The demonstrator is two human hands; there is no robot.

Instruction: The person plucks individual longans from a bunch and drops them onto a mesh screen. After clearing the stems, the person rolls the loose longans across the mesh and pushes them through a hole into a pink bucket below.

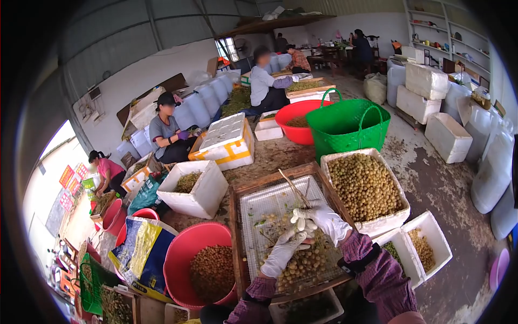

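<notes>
**Gloved hands on a twig above the sieve**

Head view. Looks down on a wooden-framed mesh sieve (264, 202) standing among boxes on a littered floor. Closes the right hand (324, 218), white-gloved, around the lower end of a thin bare twig (294, 189), held slanting up and away over the mesh. Brings the left hand (283, 251), gloved likewise, up against the right from below, fingertips touching it; cannot tell whether clamped on the twig or only resting there. Shows small round yellow-brown fruit (302, 270) heaped on the near part of the sieve, under both wrists. Just right of the sieve, against its frame: a white foam box (388, 221) full of the same fruit. Beyond that box, a green basket (350, 137). Near left, a red basin (181, 243) with more fruit inside. Further back, other people (164, 132) seated by foam boxes.
</notes>
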